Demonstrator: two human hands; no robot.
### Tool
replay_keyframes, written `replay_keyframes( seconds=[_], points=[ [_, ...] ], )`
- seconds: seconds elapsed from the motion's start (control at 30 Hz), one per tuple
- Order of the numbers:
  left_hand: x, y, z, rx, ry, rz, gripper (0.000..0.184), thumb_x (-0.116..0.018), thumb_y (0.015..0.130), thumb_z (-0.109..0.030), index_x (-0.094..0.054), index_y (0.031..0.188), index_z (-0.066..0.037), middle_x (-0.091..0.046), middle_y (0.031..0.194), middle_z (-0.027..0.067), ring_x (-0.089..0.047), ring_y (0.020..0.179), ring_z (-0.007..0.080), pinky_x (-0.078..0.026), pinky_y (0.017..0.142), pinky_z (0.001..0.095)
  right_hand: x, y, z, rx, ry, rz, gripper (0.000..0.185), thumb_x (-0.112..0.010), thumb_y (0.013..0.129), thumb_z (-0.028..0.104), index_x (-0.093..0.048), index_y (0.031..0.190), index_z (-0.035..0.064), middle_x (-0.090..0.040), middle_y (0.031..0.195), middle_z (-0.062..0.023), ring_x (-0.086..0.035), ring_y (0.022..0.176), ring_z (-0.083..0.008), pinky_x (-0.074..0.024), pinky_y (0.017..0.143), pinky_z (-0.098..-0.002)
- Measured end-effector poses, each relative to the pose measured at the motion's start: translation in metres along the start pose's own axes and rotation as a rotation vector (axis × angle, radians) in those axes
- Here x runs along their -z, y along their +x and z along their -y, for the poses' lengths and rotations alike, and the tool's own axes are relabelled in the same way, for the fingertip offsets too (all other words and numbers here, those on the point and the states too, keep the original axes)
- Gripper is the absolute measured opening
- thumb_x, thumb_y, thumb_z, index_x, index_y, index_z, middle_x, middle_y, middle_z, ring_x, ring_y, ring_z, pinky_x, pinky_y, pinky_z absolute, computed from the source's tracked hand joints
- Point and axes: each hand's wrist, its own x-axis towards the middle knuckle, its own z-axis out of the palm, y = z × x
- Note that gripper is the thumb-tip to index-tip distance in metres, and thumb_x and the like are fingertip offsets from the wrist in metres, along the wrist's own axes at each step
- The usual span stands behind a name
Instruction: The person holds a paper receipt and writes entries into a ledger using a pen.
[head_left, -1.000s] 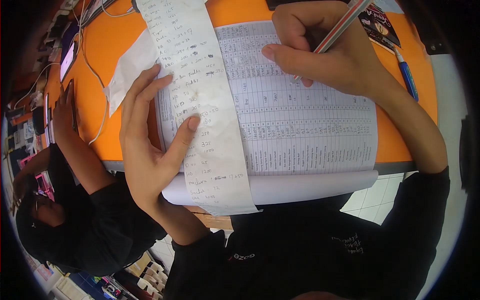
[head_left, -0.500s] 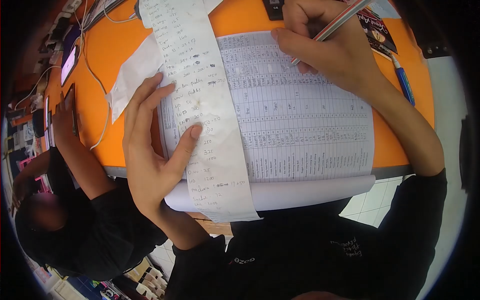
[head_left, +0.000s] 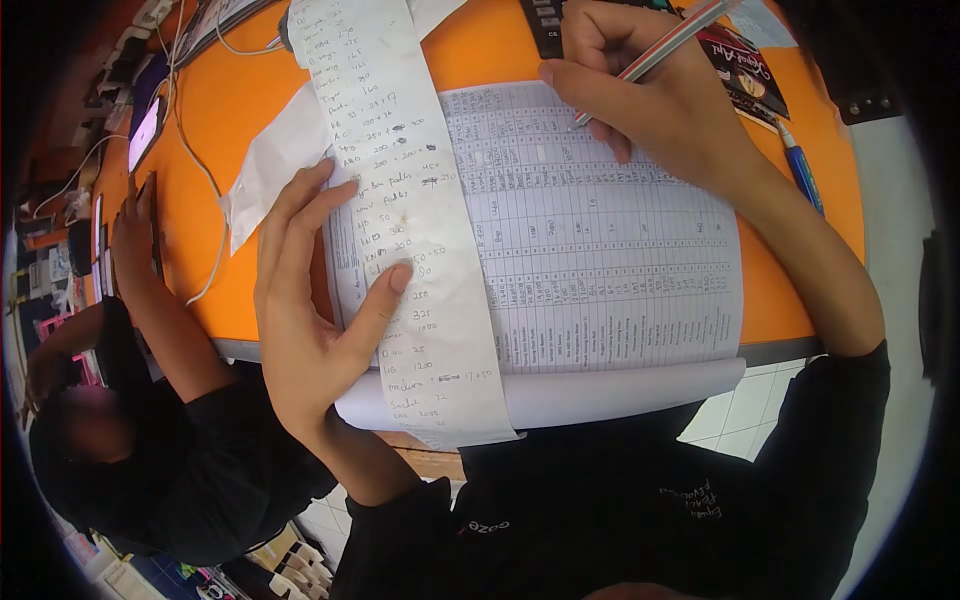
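Note:
My left hand (head_left: 325,300) lies spread, its fingers apart, pressing on a long handwritten paper strip (head_left: 425,230) and the sheets beneath it. The strip runs over the left part of a printed table sheet (head_left: 620,290) with handwritten figures. My right hand (head_left: 650,100) is closed around a striped pen (head_left: 670,45) in red, white and grey, the tip low over the upper rows of the sheet. The sheet's near edge curls into a roll (head_left: 600,393) at the table's edge.
A blue marker (head_left: 800,170) and a dark red packet (head_left: 745,75) lie at the right. Part of a calculator (head_left: 545,25) shows behind my right hand. At the left are a lit phone (head_left: 148,132), cables, crumpled paper (head_left: 275,165) and another person's arm (head_left: 165,310).
The sheets and strip sit slightly lower in the view. My right hand with the pen has shifted to a higher part of the table sheet. My left hand stays on the strip.

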Motion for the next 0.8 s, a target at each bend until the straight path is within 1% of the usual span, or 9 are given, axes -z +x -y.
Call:
replay_keyframes(
  seconds=[0.07, 0.17, 0.23, 0.37, 0.43, 0.57, 0.67, 0.73, 0.8],
  points=[
    [0.0, 0.0, -0.001, 0.004, 0.01, 0.004, 0.063, -0.091, 0.086, -0.02, -0.069, 0.141, 0.0, -0.056, 0.16, 0.0229, -0.053, 0.153, 0.0405, -0.044, 0.127, 0.0511, -0.002, 0.0, 0.002, 0.002, 0.006, -0.001, 0.036, -0.069, 0.107, 0.002, -0.046, 0.081, 0.0104, -0.058, 0.065, -0.0004, -0.057, 0.052, -0.0053, -0.04, 0.044, -0.0232],
    [0.0, 0.0, -0.001, -0.001, -0.021, 0.004, 0.066, -0.093, 0.083, -0.019, -0.068, 0.142, 0.0, -0.055, 0.161, 0.0234, -0.054, 0.153, 0.0408, -0.044, 0.127, 0.0511, -0.009, 0.001, 0.012, -0.068, -0.004, -0.082, 0.035, -0.071, 0.108, 0.006, -0.049, 0.082, 0.0103, -0.059, 0.065, -0.0003, -0.057, 0.051, -0.0056, -0.0408, 0.044, -0.0227],
    [0.001, 0.0, -0.001, -0.012, -0.005, 0.011, 0.068, -0.094, 0.082, -0.02, -0.068, 0.142, 0.0, -0.055, 0.161, 0.0237, -0.054, 0.153, 0.041, -0.044, 0.127, 0.0511, -0.01, 0.004, 0.015, -0.186, 0.036, -0.115, 0.033, -0.074, 0.109, 0.011, -0.053, 0.084, 0.0097, -0.06, 0.066, 0.0005, -0.058, 0.052, -0.0063, -0.0438, 0.045, -0.0222],
    [0.004, 0.0, 0.001, -0.028, 0.03, 0.035, 0.075, -0.098, 0.077, -0.021, -0.068, 0.143, -0.001, -0.053, 0.163, 0.024, -0.054, 0.152, 0.0413, -0.046, 0.125, 0.0512, -0.005, 0.0, 0.011, -0.097, -0.057, -0.058, 0.031, -0.079, 0.107, 0.014, -0.056, 0.086, 0.0096, -0.063, 0.068, 0.0008, -0.061, 0.054, -0.0064, -0.0467, 0.047, -0.0221],
    [0.002, -0.001, 0.0, -0.019, 0.013, 0.031, 0.077, -0.099, 0.076, -0.021, -0.068, 0.143, -0.001, -0.053, 0.163, 0.0238, -0.054, 0.152, 0.0411, -0.047, 0.124, 0.0511, -0.005, -0.003, 0.012, -0.025, -0.005, -0.05, 0.034, -0.083, 0.103, 0.01, -0.055, 0.084, 0.01, -0.065, 0.07, 0.0003, -0.063, 0.056, -0.0061, -0.0482, 0.048, -0.0224],
    [0.002, -0.001, 0.0, -0.005, -0.013, 0.032, 0.079, -0.099, 0.074, -0.02, -0.067, 0.144, -0.001, -0.052, 0.163, 0.0232, -0.054, 0.153, 0.0402, -0.047, 0.124, 0.0509, -0.002, 0.0, 0.018, -0.121, 0.013, -0.107, 0.037, -0.086, 0.099, 0.008, -0.054, 0.081, 0.0101, -0.065, 0.069, -0.0007, -0.063, 0.057, -0.0065, -0.048, 0.049, -0.0225],
    [0.003, 0.0, -0.001, -0.012, 0.006, 0.037, 0.079, -0.099, 0.074, -0.02, -0.067, 0.144, -0.001, -0.052, 0.163, 0.0231, -0.053, 0.153, 0.0399, -0.047, 0.124, 0.0506, 0.003, -0.003, 0.01, -0.053, -0.086, -0.069, 0.038, -0.085, 0.098, 0.003, -0.052, 0.08, 0.0092, -0.063, 0.069, -0.0009, -0.063, 0.057, -0.0067, -0.0472, 0.049, -0.0227],
    [0.003, 0.0, -0.001, -0.015, 0.014, 0.04, 0.079, -0.099, 0.074, -0.02, -0.067, 0.144, -0.001, -0.052, 0.164, 0.0229, -0.053, 0.154, 0.04, -0.047, 0.124, 0.0506, 0.001, -0.002, -0.008, 0.244, -0.42, -0.084, 0.041, -0.084, 0.097, 0.002, -0.052, 0.073, 0.0108, -0.06, 0.065, -0.0009, -0.061, 0.053, -0.0067, -0.0443, 0.047, -0.0226],
    [0.004, 0.0, 0.0, -0.016, 0.022, 0.044, 0.08, -0.099, 0.074, -0.021, -0.067, 0.144, -0.001, -0.052, 0.164, 0.0228, -0.052, 0.154, 0.04, -0.047, 0.125, 0.0507, -0.002, -0.002, -0.009, 0.235, -0.384, -0.097, 0.04, -0.084, 0.096, 0.0, -0.053, 0.073, 0.0104, -0.06, 0.066, -0.0012, -0.061, 0.053, -0.0068, -0.0446, 0.047, -0.0226]
  ],
)
